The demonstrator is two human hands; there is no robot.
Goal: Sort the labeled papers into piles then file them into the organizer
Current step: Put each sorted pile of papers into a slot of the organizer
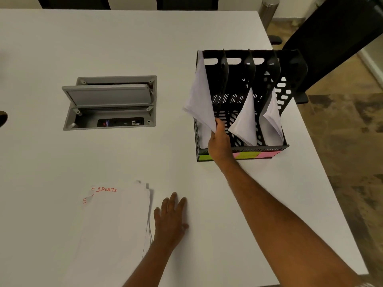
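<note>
Papers in my right hand: thin white sheets (200,96), soft and bowed, leaning out of the leftmost slot of the organizer; their lower corner curls over my fingers.
Right hand: my right hand (220,141) reaches across the front of the organizer and pinches that lower corner between thumb and fingers.
Left hand: my left hand (171,219) lies flat on the table, palm down, fingers straight and slightly spread, just beside the right edge of the stack and holding nothing.
Stack on table: a loose pile of white sheets (113,220), edges fanned unevenly, with "SPORTS" hand-lettered in red at the top of the uppermost sheet and parts of red letters peeking from the sheets below.
Organizer: black plastic (240,150), rectangular, with curved upright dividers, slotted perforated walls and oval cut-outs along the back; it stands near the table's right edge.
Filed papers: two more slots hold white sheets, one bundle (245,119) in a middle slot and one (272,114) in the right slot, both sagging forward into pointed corners.
Labels: green, yellow and pink sticky notes (250,154) run along the organizer's front lip; their writing is too small to read.
Table: smooth matte white (145,44).
Cable box: grey metal recess (109,102) set into the table, hinged lid propped up.
</note>
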